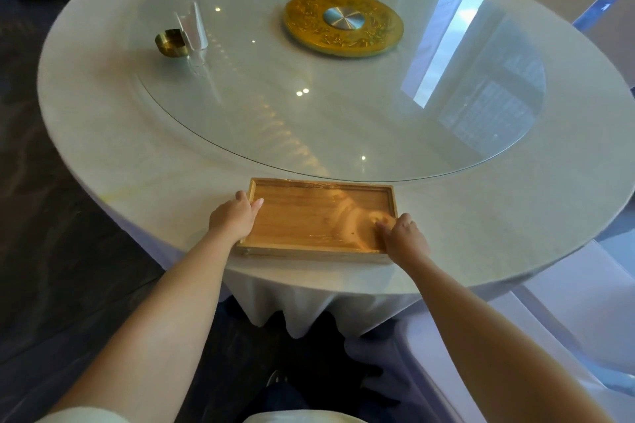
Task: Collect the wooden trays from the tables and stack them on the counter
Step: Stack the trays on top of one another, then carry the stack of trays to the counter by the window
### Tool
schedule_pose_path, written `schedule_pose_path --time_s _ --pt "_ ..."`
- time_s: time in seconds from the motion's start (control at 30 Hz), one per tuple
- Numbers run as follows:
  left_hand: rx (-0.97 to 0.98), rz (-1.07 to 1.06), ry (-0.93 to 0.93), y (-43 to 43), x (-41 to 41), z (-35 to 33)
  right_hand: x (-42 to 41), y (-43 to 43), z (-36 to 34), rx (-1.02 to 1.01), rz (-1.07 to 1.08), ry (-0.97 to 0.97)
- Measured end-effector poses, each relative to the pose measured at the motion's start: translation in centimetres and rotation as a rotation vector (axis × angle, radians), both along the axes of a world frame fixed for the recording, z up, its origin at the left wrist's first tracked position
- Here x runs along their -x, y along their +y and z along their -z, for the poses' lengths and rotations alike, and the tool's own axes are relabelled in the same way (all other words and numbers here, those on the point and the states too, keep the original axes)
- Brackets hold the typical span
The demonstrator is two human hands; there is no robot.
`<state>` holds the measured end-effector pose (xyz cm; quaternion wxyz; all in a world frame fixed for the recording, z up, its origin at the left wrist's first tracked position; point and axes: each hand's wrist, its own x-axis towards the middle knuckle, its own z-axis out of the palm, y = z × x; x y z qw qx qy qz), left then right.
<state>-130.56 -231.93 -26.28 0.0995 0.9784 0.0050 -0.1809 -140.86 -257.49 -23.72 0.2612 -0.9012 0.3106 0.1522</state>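
A rectangular wooden tray (309, 216) with a low rim lies flat on the near edge of a round white-clothed table (137, 161). My left hand (233, 216) grips the tray's left short side, thumb over the rim. On the tray's right short side, near its front corner, my right hand (403, 237) has its fingers curled over the rim. The tray holds nothing and looks glossy. Its near edge appears layered, possibly more than one tray; I cannot tell.
A large glass turntable (343, 134) covers the table's middle, with a gold disc (343, 24) at its centre. A small brass bowl (170, 45) and a clear holder (194, 27) stand at the far left. White-covered chairs (567, 302) are on the right; dark floor lies left.
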Motion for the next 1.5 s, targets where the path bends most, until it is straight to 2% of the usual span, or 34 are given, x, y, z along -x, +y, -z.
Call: schedule_pose_path --time_s 0.13,0.3,0.6,0.77,0.9,1.2,1.33,1.5 --pt "0.053 -0.025 0.043 0.0 0.1 0.3 0.1 0.1 0.0 -0.029 -0.011 -0.002" --pt "0.166 -0.123 0.105 0.3 0.7 0.3 0.3 -0.2 1.1 -0.136 0.105 -0.022" --pt "0.461 -0.333 0.152 -0.2 1.3 0.6 0.8 -0.3 2.1 -0.496 0.346 -0.114" --pt "0.579 -0.407 0.178 -0.4 1.5 1.0 1.0 -0.2 2.4 -0.549 0.396 -0.168" --pt "0.598 -0.444 0.184 -0.5 1.2 1.4 0.8 0.1 2.9 -0.557 0.451 -0.193" --pt "0.588 -0.372 0.157 -2.6 1.6 -2.0 3.7 -0.6 0.8 -0.56 0.501 -0.26" --pt "0.583 -0.256 0.135 -5.6 2.6 -4.6 7.0 -2.6 -1.2 -0.518 0.552 -0.325" --pt "0.572 -0.036 0.144 -11.5 6.5 -7.9 14.0 -6.3 -4.5 -0.463 0.732 -0.433"
